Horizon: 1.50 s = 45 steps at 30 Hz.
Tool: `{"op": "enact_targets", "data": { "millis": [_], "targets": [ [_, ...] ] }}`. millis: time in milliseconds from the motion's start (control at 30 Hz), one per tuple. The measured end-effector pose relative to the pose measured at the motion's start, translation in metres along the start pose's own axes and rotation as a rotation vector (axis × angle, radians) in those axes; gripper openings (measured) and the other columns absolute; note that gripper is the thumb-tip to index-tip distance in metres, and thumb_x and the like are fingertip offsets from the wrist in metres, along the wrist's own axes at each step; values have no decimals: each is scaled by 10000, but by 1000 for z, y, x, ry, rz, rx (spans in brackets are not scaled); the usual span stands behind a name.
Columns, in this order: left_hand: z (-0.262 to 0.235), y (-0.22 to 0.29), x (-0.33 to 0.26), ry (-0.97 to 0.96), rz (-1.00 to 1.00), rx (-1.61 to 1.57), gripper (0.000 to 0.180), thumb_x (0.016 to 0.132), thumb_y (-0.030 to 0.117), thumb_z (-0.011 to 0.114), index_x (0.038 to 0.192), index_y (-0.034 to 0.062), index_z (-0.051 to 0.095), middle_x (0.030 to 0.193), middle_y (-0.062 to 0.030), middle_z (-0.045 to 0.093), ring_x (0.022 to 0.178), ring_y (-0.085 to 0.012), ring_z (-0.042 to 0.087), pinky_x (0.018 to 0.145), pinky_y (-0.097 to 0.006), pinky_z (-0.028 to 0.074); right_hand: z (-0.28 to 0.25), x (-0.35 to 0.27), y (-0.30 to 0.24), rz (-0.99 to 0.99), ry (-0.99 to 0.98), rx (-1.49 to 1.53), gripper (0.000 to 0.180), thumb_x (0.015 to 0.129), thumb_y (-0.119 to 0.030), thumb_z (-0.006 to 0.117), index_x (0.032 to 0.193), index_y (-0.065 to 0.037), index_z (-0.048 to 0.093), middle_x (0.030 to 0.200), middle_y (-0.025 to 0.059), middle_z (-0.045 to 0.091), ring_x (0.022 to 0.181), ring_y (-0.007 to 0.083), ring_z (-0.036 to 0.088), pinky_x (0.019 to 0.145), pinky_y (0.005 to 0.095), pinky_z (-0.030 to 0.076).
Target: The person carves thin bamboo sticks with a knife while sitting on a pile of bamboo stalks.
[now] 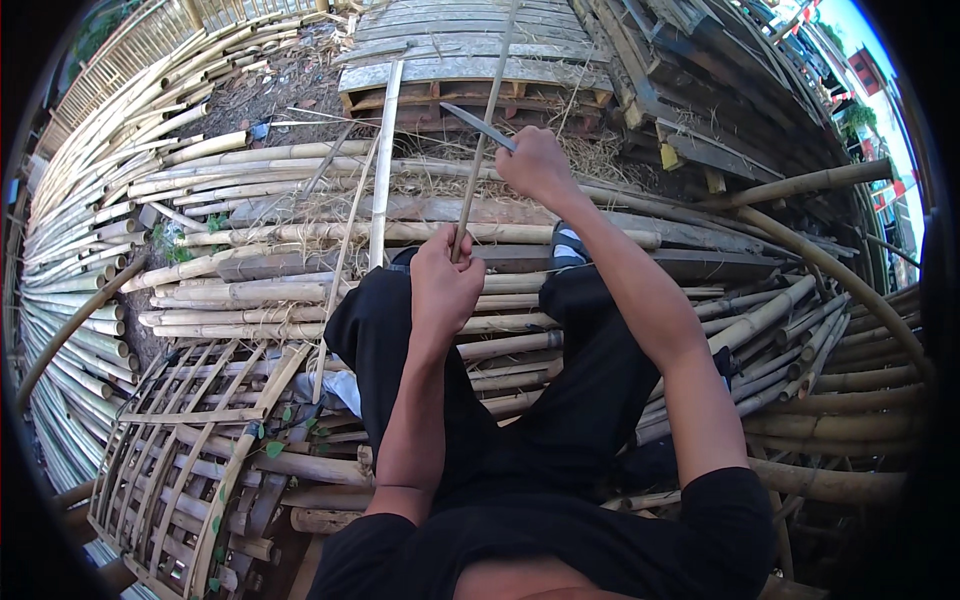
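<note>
My left hand (445, 280) is closed round the lower end of a long thin bamboo strip (490, 115), which slants up and away over the pallet. In my closed right hand (538, 168) is a knife (478, 126); its blade points to the left and crosses the strip, and the handle is hidden in my fist. Whether the blade's edge touches the strip, I cannot tell. Left of my left hand, a wider pale bamboo slat (385, 160) stands on end, leaning near my knee.
Bamboo poles (300, 235) lie stacked across the ground before me, with more piled at the left. A wooden pallet (470, 72) lies ahead, and stacked timber (700, 90) rises at the right. A woven bamboo lattice (190, 440) sits at the lower left. Dry shavings litter the ground.
</note>
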<state>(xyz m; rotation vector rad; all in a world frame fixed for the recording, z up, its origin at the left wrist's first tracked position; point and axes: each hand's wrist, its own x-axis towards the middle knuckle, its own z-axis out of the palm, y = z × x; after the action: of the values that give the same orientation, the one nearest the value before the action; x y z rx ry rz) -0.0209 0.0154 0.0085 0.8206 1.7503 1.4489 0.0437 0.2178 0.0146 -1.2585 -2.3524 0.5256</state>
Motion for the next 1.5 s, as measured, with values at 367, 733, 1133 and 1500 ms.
{"op": "enact_targets", "data": {
  "millis": [367, 733, 1133, 1500],
  "targets": [
    [-3, -10, 2, 44, 59, -119, 108, 763, 24, 591, 796, -5, 493, 634, 2, 454, 580, -44, 400, 539, -225, 372, 5, -69, -26, -189, -299, -74, 254, 747, -232, 584, 705, 5, 666, 761, 234, 639, 792, 425, 627, 748, 488, 515],
    [-7, -1, 2, 101, 79, 86, 116, 754, 1, 566, 848, -27, 505, 644, -69, 503, 569, -108, 476, 579, -264, 437, 9, -35, -31, -263, -372, -191, 218, 633, -202, 700, 720, -3, 679, 738, 217, 661, 786, 366, 673, 727, 433, 553],
    [-18, -3, -11, -45, -8, -58, 125, 785, -14, 565, 758, 44, 458, 644, 22, 441, 552, -23, 362, 503, -197, 311, -45, 41, 41, 301, 133, -114, 323, 779, -253, 609, 892, 34, 705, 895, 276, 676, 922, 381, 670, 830, 456, 536],
    [-27, 4, -10, -18, -37, -143, 245, 952, 218, 606, 796, 32, 568, 601, 69, 434, 551, -19, 358, 479, -223, 271, -55, -9, 35, 243, -337, 412, 337, 901, -310, 621, 791, 8, 613, 613, 65, 578, 595, 143, 621, 588, 326, 480]
  ]
}}
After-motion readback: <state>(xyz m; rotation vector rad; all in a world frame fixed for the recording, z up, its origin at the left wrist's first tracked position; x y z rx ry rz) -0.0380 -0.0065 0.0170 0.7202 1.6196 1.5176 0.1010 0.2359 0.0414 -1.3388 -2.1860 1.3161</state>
